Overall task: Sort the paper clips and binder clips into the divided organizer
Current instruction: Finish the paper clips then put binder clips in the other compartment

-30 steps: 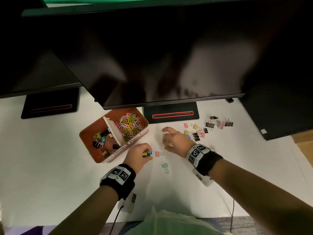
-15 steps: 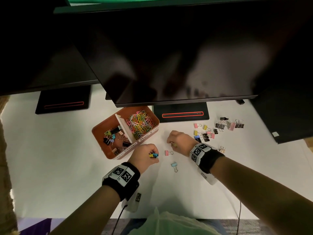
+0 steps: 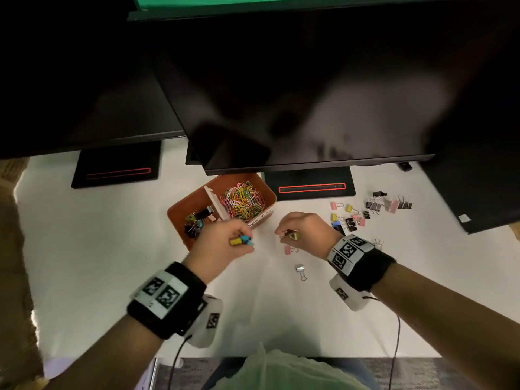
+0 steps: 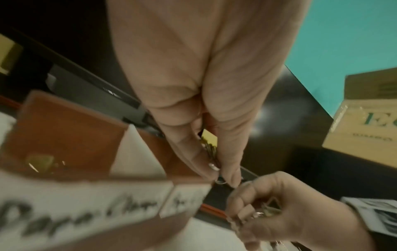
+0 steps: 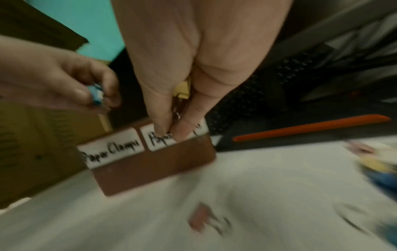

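The orange divided organizer (image 3: 180, 213) holds binder clips (image 3: 197, 220) in its left compartment and coloured paper clips (image 3: 243, 199) in its right one. My left hand (image 3: 244, 243) hovers at the organizer's front edge and pinches a yellow and a blue binder clip (image 3: 240, 240); the yellow one (image 4: 209, 137) shows between its fingers. My right hand (image 3: 284, 233) is just right of it and pinches a pale yellow binder clip (image 5: 182, 90) by its wire handles. A pink binder clip (image 3: 289, 250) and a silver one (image 3: 301, 270) lie on the table below the right hand.
Several loose binder clips (image 3: 351, 218) lie to the right of my right hand, with more (image 3: 389, 204) further back. Dark monitors overhang the back of the white table (image 3: 98, 263), their stands (image 3: 309, 188) just behind the organizer. A cardboard box (image 4: 365, 115) stands at the left.
My right hand has curled round a clip picked from the table and lifted it. My left hand, still holding its clips, has moved up to the organizer's front edge.
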The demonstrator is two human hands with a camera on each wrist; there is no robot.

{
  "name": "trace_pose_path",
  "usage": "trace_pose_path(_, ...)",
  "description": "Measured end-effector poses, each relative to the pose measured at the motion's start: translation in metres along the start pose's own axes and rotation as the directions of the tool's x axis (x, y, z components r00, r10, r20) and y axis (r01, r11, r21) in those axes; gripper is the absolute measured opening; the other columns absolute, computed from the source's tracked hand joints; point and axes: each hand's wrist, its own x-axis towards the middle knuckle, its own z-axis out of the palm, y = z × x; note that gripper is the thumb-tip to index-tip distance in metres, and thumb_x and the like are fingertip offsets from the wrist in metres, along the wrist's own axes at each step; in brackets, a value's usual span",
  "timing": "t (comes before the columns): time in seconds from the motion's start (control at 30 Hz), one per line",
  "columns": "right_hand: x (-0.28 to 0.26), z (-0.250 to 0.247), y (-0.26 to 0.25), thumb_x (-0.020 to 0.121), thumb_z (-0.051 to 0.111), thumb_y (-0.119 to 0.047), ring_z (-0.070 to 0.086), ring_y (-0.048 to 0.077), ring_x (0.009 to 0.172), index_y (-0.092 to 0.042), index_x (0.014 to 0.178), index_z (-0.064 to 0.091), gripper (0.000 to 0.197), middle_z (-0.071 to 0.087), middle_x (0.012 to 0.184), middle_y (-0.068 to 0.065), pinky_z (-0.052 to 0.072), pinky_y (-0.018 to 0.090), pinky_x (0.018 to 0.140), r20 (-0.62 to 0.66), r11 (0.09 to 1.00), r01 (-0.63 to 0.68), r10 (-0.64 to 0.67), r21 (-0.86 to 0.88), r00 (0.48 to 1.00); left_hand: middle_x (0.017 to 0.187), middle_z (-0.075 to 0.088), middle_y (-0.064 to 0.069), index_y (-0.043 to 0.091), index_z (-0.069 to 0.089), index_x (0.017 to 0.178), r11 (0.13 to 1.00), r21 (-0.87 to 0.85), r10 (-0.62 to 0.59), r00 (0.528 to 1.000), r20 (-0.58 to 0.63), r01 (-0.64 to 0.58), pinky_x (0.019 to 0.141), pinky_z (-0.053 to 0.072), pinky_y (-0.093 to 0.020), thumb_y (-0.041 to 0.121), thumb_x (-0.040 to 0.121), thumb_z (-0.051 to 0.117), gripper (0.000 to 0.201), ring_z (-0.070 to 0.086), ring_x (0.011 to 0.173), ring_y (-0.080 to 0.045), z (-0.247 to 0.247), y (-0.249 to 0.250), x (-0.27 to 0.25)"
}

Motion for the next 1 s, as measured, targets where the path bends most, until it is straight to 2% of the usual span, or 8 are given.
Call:
trace_pose_path(0.1, 0.017, -0.008, -0.046, 0.087, 0.063, -0.016, 0.060, 0.013, 0.089, -0.013, 0.101, 0.069, 0.016, 0.061, 0.110, 0.000, 0.052, 0.012, 0.077, -0.041, 0.988, 0.147, -0.145, 0.044, 0.989, 0.079, 0.065, 0.007, 0.018, 0.065, 0.081, 0.997, 0.003, -0.079, 0.987, -0.139, 0.081, 0.063, 0.044, -0.007, 0.014, 0.070, 0.078, 0.018, 0.059, 0.075, 0.001, -0.038, -0.011, 0.000)
trace_pose_path(0.23, 0.065, 0.008, -0.103, 0.083, 0.067, -0.015, 0.061, 0.019, 0.101, -0.014, 0.101, 0.069, 0.019, 0.066, 0.108, 0.006, 0.047, 0.029, 0.096, -0.127, 0.979, 0.202, -0.196, 0.036, 0.972, 0.087, 0.068, -0.005, 0.019, 0.064, 0.085, 0.950, -0.213, -0.266, 0.949, -0.168, 0.228, 0.080, 0.055, -0.036, 0.023, 0.083, 0.067, 0.006, 0.067, 0.085, -0.025, -0.065, -0.031, 0.008)
trace_pose_path(0.33, 0.087, 0.021, -0.123, 0.078, 0.072, -0.023, 0.060, 0.024, 0.102, -0.013, 0.115, 0.060, 0.040, 0.064, 0.113, 0.010, 0.049, 0.038, 0.092, -0.076, 0.992, 0.118, -0.114, 0.049, 0.991, 0.098, 0.065, -0.002, 0.024, 0.061, 0.089, 0.850, -0.423, -0.379, 0.922, -0.075, 0.314, 0.090, 0.051, -0.036, 0.043, 0.094, 0.042, 0.027, 0.062, 0.102, -0.024, -0.066, -0.025, 0.011)
trace_pose_path(0.43, 0.080, 0.018, -0.121, 0.078, 0.071, -0.026, 0.057, 0.023, 0.108, -0.012, 0.121, 0.054, 0.048, 0.060, 0.119, 0.009, 0.049, 0.035, 0.093, -0.066, 0.989, 0.133, -0.129, 0.069, 0.990, 0.109, 0.058, 0.003, 0.030, 0.057, 0.111, 0.871, -0.361, -0.378, 0.924, -0.057, 0.334, 0.096, 0.046, -0.038, 0.055, 0.094, 0.028, 0.042, 0.056, 0.105, -0.020, -0.065, -0.016, 0.008)
trace_pose_path(0.6, 0.031, -0.008, -0.062, 0.084, 0.066, -0.028, 0.058, 0.012, 0.098, -0.019, 0.112, 0.059, 0.030, 0.057, 0.111, -0.003, 0.049, 0.024, 0.083, -0.187, 0.979, 0.128, -0.098, 0.156, 0.977, 0.107, 0.063, 0.004, 0.024, 0.058, 0.115, 0.936, -0.321, -0.190, 0.976, -0.109, 0.146, 0.087, 0.052, -0.030, 0.046, 0.095, 0.034, 0.038, 0.063, 0.095, -0.011, -0.044, 0.009, 0.005)
trace_pose_path(0.73, -0.014, -0.025, 0.022, 0.082, 0.067, -0.033, 0.052, 0.013, 0.101, -0.023, 0.112, 0.058, 0.033, 0.054, 0.111, -0.001, 0.048, 0.031, 0.088, -0.233, 0.989, -0.146, 0.142, 0.000, 0.962, 0.095, 0.063, 0.004, 0.024, 0.059, 0.108, 0.988, -0.155, 0.008, 1.000, -0.028, -0.012, 0.072, 0.054, -0.023, 0.030, 0.093, 0.048, 0.019, 0.062, 0.084, -0.010, 0.002, 0.029, 0.012)
trace_pose_path(0.87, -0.051, -0.034, 0.081, 0.075, 0.071, -0.044, 0.047, 0.025, 0.115, -0.025, 0.125, 0.051, 0.057, 0.050, 0.120, 0.003, 0.043, 0.038, 0.099, -0.198, 0.916, -0.388, 0.363, -0.105, 0.910, 0.114, 0.048, 0.007, 0.028, 0.055, 0.112, 0.988, 0.114, 0.093, 0.990, 0.107, -0.105, 0.087, 0.046, -0.024, 0.036, 0.084, 0.061, 0.030, 0.050, 0.101, -0.008, 0.071, 0.024, 0.029)
trace_pose_path(1.0, -0.064, -0.032, 0.101, 0.070, 0.070, -0.055, 0.041, 0.025, 0.118, -0.031, 0.129, 0.046, 0.068, 0.044, 0.126, 0.002, 0.042, 0.040, 0.100, -0.169, 0.877, -0.458, 0.434, -0.145, 0.885, 0.131, 0.031, 0.002, 0.032, 0.045, 0.121, 0.921, 0.381, -0.022, 0.966, 0.259, -0.081, 0.101, 0.037, -0.035, 0.052, 0.070, 0.066, 0.058, 0.033, 0.121, -0.021, 0.124, 0.014, 0.036)
